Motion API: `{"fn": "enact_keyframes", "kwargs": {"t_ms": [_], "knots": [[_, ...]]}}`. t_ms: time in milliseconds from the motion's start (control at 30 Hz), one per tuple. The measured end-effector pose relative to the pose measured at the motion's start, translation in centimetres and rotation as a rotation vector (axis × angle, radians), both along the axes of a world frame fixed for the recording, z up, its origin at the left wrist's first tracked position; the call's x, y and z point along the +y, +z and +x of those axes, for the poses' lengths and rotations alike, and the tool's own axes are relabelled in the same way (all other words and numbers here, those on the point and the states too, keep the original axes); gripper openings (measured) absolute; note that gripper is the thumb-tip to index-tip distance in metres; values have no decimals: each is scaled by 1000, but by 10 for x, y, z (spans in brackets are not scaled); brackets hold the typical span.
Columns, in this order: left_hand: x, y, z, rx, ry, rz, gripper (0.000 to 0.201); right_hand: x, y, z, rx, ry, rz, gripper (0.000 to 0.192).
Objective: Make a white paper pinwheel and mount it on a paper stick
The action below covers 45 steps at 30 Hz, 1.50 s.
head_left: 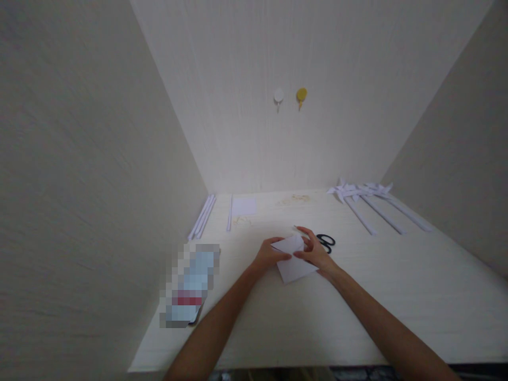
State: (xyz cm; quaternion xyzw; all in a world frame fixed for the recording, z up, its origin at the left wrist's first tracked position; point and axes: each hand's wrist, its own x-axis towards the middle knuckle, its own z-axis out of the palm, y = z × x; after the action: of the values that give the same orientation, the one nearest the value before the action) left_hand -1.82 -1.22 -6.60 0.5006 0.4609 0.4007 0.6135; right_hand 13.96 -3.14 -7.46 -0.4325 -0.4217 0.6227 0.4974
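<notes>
Between my two hands, just above the table, is a white sheet of paper (294, 269) with cut or folded flaps at its top. My left hand (272, 254) pinches its left side, thumb on the front. On the right side, my right hand (315, 251) grips the paper near the upper flap, thumb and fingers closed on it. Black-handled scissors (326, 239) lie just beyond my right hand, their blades hidden behind it.
Several paper pinwheels on sticks (359, 193) lie at the back right. Rolled paper sticks (202, 217) rest at the back left, near a square paper sheet (244, 206) and thin tan strands (243, 220). A blurred-out phone (194, 283) lies front left. Two hooks (301, 95) hang on the wall.
</notes>
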Motion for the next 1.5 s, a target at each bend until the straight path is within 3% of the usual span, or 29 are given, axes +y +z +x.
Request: {"fn": "enact_keyframes", "kwargs": {"t_ms": [167,267,500,733,900,1267,1500], "knots": [[2,-3,2,-115,87,-16,37,2,-2,-1,170,-71,-16,58],[4,-8,2,-161,213,-12,38,3,-3,-1,244,-122,-2,45],[7,-15,-3,-242,376,81,40,2,-3,-2,207,-154,230,23],[8,-16,-2,-207,395,121,39,3,-13,-4,-69,-41,328,26],[6,-13,-2,-182,368,116,35,4,-21,-6,-172,27,319,16],[4,-9,-1,-97,340,129,32,4,-19,-7,-383,-148,291,12],[2,-9,1,7,341,178,29,8,-21,-11,-345,-209,274,19]]}}
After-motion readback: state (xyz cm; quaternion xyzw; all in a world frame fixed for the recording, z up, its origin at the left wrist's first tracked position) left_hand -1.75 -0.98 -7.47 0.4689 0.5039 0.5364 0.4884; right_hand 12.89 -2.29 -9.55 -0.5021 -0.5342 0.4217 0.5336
